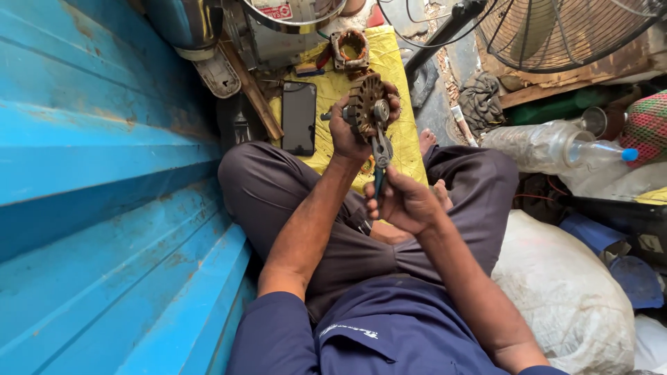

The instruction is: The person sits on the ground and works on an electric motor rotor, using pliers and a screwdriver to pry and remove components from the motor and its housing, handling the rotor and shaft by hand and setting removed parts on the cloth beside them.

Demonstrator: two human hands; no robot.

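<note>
I sit cross-legged on the floor. My left hand [351,135] grips a round, rusty-brown motor core [366,103] with slotted edges, held up on its side over a yellow cloth [342,87]. My right hand [405,203] holds a pair of pliers [381,154] by its blue handles. The pliers' metal jaws reach up to a small round grey part at the core's centre.
A blue corrugated wall [104,173] fills the left. On the yellow cloth lie a black phone [299,117] and a second wound motor part [349,47]. A fan guard [563,31], a plastic bottle [556,144], a white sack [563,285] and a metal casing [278,28] surround me.
</note>
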